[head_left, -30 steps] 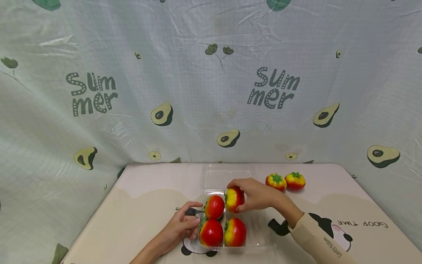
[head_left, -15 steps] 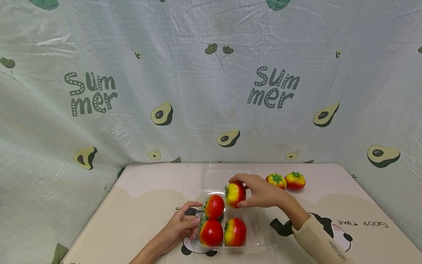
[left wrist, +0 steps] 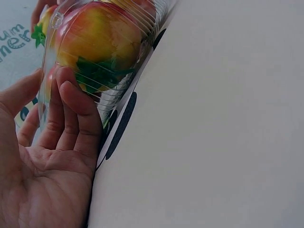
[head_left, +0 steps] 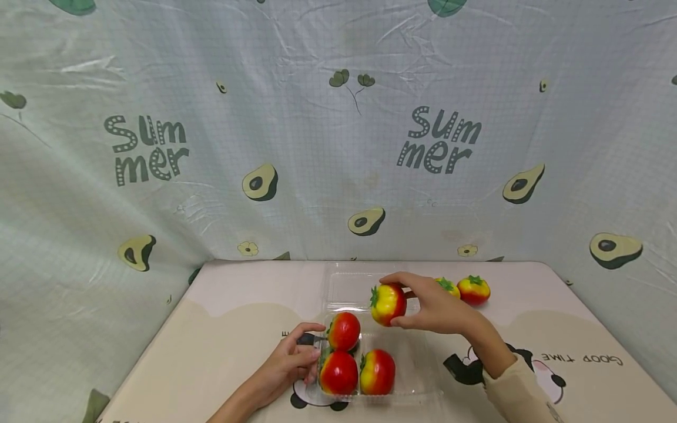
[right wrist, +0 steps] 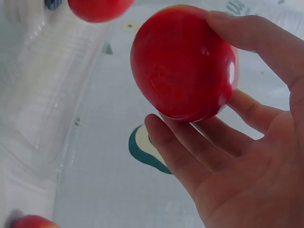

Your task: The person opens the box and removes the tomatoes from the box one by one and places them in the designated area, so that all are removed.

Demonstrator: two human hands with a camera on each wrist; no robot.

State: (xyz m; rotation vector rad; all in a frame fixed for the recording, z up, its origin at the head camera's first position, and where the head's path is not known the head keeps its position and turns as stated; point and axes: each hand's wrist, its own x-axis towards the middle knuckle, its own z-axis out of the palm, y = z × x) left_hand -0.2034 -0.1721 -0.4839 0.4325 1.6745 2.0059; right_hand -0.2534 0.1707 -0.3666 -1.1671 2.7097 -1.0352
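Observation:
A red and yellow tomato point(head_left: 388, 305) with a green leafy top is held up in my right hand point(head_left: 439, 308), thumb on one side and fingers on the other. In the right wrist view the smooth red underside of this tomato point(right wrist: 183, 64) faces the camera. Below and to its left, a clear plastic box point(head_left: 415, 371) holds three more tomatoes: a back-left one point(head_left: 344, 331), a front-left one point(head_left: 338, 373) and a front-right one point(head_left: 378, 373). My left hand point(head_left: 288, 364) grips the box's left rim, fingers bent against the ribbed wall point(left wrist: 118, 85).
The box's clear lid point(head_left: 365, 286) lies folded back behind it. Two tomatoes sit on the table at back right: one point(head_left: 474, 291) in full view, the other point(head_left: 449, 286) partly covered by my right hand. A patterned curtain point(head_left: 317, 117) hangs behind the table.
My right hand has lifted the tomato from the box's back middle spot and carried it up and to the right. My left hand has stayed at the rim.

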